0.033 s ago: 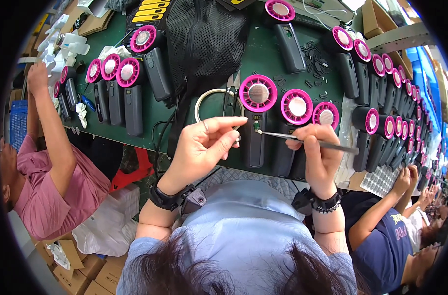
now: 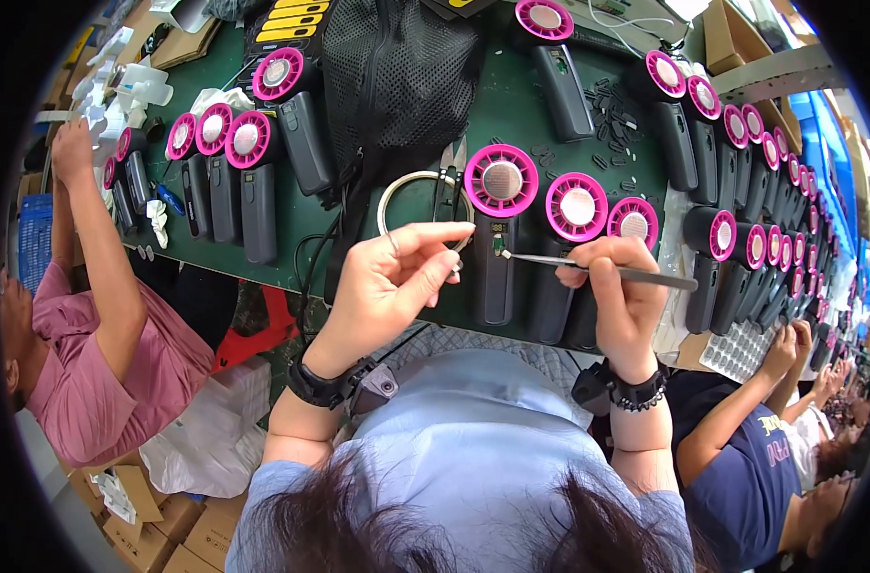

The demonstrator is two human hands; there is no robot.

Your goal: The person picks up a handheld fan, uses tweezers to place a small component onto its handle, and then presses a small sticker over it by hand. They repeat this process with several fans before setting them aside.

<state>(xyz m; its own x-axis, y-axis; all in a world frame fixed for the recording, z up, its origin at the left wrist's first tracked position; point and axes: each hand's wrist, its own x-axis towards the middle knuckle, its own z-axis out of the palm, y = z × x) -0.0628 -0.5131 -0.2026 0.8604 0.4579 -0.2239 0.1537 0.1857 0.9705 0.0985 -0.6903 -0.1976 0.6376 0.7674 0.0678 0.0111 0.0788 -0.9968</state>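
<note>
My right hand [image 2: 628, 296] grips metal tweezers [image 2: 666, 280] like a pen. Their tip holds or touches a tiny white piece [image 2: 507, 254] beside a small green circuit board [image 2: 498, 244], which shows in the handle opening of a dark grey handheld fan [image 2: 496, 286]. That fan lies face up in front of me, its round head ringed in pink. Left of it hovers my left hand [image 2: 382, 282], index finger stretched toward the handle. Its thumb is pressed to the other fingers with something small and whitish at the tip, too small to name.
More pink-ringed fans [image 2: 576, 207] lie to the right and at the left. Scissors [image 2: 449, 191] and a tape roll [image 2: 389, 205] sit beyond my left hand, near a black mesh bag [image 2: 401, 86]. Small black parts [image 2: 612, 119] are scattered farther back. Co-workers sit on both sides.
My left hand has shifted slightly left, away from the fan. The rear end of the tweezers has dropped a little, and their tip has moved only slightly.
</note>
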